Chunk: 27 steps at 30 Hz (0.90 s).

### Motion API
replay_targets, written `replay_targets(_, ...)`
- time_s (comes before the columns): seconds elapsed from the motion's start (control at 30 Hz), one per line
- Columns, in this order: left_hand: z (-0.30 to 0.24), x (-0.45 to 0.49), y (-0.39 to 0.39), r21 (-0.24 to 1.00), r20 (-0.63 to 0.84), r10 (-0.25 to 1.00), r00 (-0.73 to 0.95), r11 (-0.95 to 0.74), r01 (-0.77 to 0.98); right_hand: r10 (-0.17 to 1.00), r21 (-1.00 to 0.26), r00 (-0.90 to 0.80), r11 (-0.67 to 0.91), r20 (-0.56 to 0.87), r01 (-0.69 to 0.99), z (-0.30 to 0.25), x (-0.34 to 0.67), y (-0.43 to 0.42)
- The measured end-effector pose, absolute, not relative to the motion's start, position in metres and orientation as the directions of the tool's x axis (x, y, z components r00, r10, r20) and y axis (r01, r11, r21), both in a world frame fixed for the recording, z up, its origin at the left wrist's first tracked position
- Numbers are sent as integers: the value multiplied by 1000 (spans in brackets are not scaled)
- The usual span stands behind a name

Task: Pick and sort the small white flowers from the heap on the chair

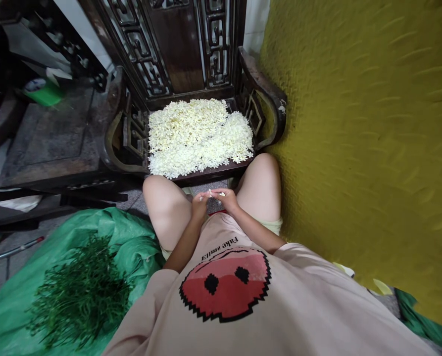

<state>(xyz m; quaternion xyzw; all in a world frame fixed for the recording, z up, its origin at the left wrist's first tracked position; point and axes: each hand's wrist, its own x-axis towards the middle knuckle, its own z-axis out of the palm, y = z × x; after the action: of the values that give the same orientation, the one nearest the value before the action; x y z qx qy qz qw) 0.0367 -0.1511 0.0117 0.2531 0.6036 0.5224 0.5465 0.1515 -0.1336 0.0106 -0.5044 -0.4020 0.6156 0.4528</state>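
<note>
Fingertips of the left hand (199, 203) and right hand (226, 198) meet between the knees, pinching a small white flower (210, 193) too tiny to make out clearly. Just ahead, a carved wooden chair (269, 106) holds a heap of white flowers (198, 136) reaching the seat's front edge, with a yellow wall (362, 148) close on the right and green stems (79, 291) piled on a green sheet (131, 237) to the left. Upside-down lettering on the shirt (280, 306) reads "Fake smile".

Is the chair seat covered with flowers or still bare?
Covered: white flowers blanket nearly the whole chair seat, only its front edge showing.
</note>
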Motion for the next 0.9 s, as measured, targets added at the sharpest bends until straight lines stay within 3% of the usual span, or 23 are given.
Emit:
replay_targets(0.23, 2, 33, -151, 832, -473, 866, -164, 377, -408, 955, -945, -137, -284, -264, -160, 14, 152, -134)
replay_targets(0.53, 0, 34, -150, 810, -472, 876, -104, 384, -442, 919, -896, -119, -393, -375, -208, 8, 153, -133)
replay_targets(0.7, 8, 38, -150, 740, -514, 857, -35, 422, -525, 897, -859, -114, -441, -427, -259, 2, 151, -133)
replay_targets(0.9, 13, 38, -148, 674, -536, 844, -6, 424, -606, 905, -872, -181, -420, -384, -250, 3, 150, -135)
